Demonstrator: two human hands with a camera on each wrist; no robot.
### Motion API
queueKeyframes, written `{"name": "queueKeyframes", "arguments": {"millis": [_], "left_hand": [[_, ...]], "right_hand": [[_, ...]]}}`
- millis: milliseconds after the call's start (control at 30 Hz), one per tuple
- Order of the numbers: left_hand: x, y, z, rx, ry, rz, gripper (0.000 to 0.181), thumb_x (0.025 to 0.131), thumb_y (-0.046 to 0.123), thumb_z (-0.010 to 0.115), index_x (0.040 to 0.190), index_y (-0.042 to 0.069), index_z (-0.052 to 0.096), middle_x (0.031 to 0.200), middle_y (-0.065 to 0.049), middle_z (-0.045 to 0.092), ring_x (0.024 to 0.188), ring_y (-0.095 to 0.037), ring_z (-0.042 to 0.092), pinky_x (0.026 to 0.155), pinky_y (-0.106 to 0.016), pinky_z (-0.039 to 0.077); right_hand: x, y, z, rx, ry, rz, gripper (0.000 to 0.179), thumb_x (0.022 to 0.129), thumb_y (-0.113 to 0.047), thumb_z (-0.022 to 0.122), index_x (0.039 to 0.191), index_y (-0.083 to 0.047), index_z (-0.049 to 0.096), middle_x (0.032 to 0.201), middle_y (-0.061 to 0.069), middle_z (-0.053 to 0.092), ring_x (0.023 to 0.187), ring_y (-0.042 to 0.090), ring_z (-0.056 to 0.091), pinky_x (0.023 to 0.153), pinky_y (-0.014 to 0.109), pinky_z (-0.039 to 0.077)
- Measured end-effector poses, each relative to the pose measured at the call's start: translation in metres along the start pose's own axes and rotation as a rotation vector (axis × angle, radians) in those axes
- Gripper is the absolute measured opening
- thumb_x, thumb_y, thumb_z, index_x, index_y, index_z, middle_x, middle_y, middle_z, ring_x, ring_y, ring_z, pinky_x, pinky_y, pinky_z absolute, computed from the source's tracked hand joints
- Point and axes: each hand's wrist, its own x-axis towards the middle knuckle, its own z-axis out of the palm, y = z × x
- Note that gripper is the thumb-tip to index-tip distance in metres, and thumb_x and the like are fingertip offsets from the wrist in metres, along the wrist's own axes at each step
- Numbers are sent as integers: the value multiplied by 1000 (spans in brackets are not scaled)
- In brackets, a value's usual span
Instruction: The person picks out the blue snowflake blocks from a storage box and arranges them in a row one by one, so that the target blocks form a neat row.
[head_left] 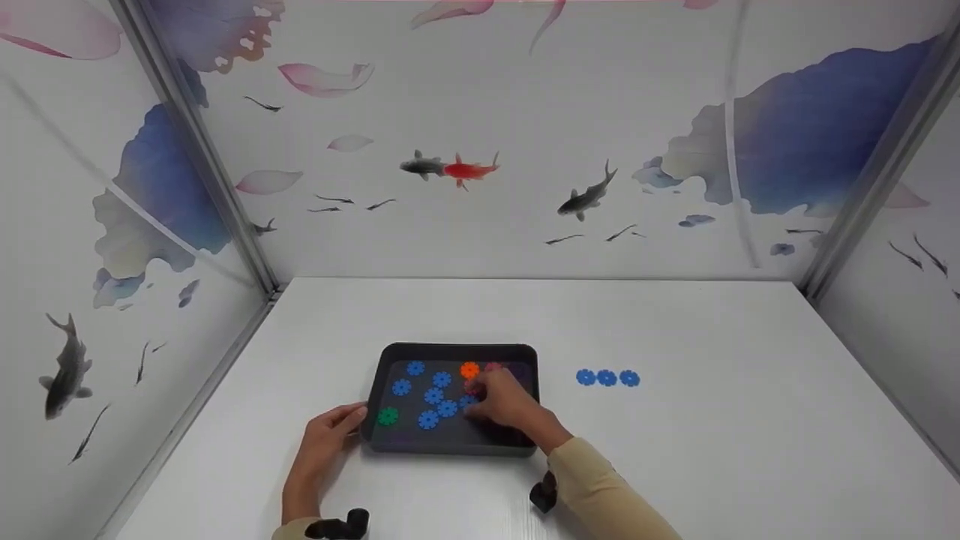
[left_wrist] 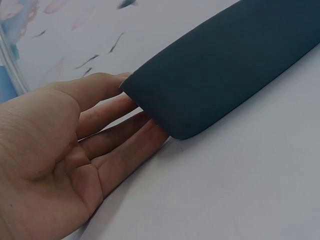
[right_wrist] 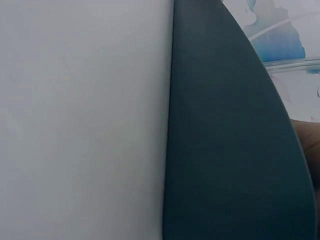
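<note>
A dark shallow tray (head_left: 450, 448) lies on the white table and holds several small notched flower-shaped discs. My left hand (head_left: 324, 439) is at the tray's left end, thumb at the rim and fairly straight fingers against the outer wall, as the left wrist view also shows. Inside the tray, my right hand (head_left: 504, 401) reaches down over the right half, thumb and forefinger apart. Its fingertips are close by a blue disc (head_left: 466, 403) and a partly covered red disc. In the right wrist view the tray wall (right_wrist: 230, 130) hides most of this hand.
Right of the tray, a row of three blue discs (head_left: 607, 378) lies on the table (head_left: 712, 450). An orange disc (head_left: 469, 369), a green disc (head_left: 388, 416) and several blue discs lie in the tray. Printed panels (head_left: 510, 97) enclose the table at the back and sides.
</note>
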Motion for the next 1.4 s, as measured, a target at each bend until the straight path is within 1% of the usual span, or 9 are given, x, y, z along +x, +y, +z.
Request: {"name": "queueKeyframes", "arguments": {"millis": [133,300,433,600,700,833,1033,1267,1400], "left_hand": [[0,0,1,22,2,3,46,94,37,69,127,5,68,126,-11,70,107,-17,66,101,-38,54],[-2,1,1,2,-6,16,47,95,36,69,127,2,67,127,-13,70,108,-19,66,102,-39,53],[-2,1,1,-6,-4,18,47,94,37,70,127,3,68,126,-13,70,107,-18,67,100,-38,54],[0,0,1,-6,-2,3,46,94,36,70,127,5,68,126,-11,70,105,-17,67,98,-35,55],[0,0,1,-5,-9,9,46,95,35,69,128,3,67,127,-13,69,105,-17,67,99,-37,55],[0,1,0,12,0,23,45,96,34,67,129,2,66,128,-15,68,105,-17,67,99,-38,56],[1,1,2,31,9,10,46,96,36,67,129,4,67,129,-14,68,106,-17,67,100,-37,55],[-1,1,1,53,13,8,48,96,38,67,130,4,66,133,-16,66,111,-19,66,104,-41,53],[-3,3,1,60,10,4,49,96,39,66,131,4,65,134,-16,65,113,-20,66,106,-43,52]], "right_hand": [[-1,1,1,14,-1,2,30,83,-13,82,109,-2,73,106,10,72,95,18,62,95,42,57],[-1,3,1,24,1,9,27,84,-15,82,107,-2,74,104,9,72,93,17,61,95,42,57],[0,3,-1,22,-11,22,27,84,-15,81,107,-3,74,103,8,71,92,17,61,94,42,58],[2,2,-4,-2,-48,63,25,84,-17,82,106,-6,75,102,6,71,88,16,59,92,40,58],[3,1,-5,-19,-56,58,23,83,-16,82,102,-5,75,100,6,71,85,16,59,89,39,59],[4,0,-6,-47,-53,19,22,82,-15,83,99,-4,74,97,7,70,82,15,58,84,37,59],[2,1,-6,-116,-52,52,23,81,-20,84,100,-10,74,96,1,67,82,15,56,83,34,58],[0,0,-5,-103,-63,85,25,82,-23,83,101,-11,74,96,0,69,82,16,58,86,35,59],[-1,0,-4,-109,-48,69,24,81,-22,83,100,-10,74,95,1,70,81,15,58,84,34,59]]}}
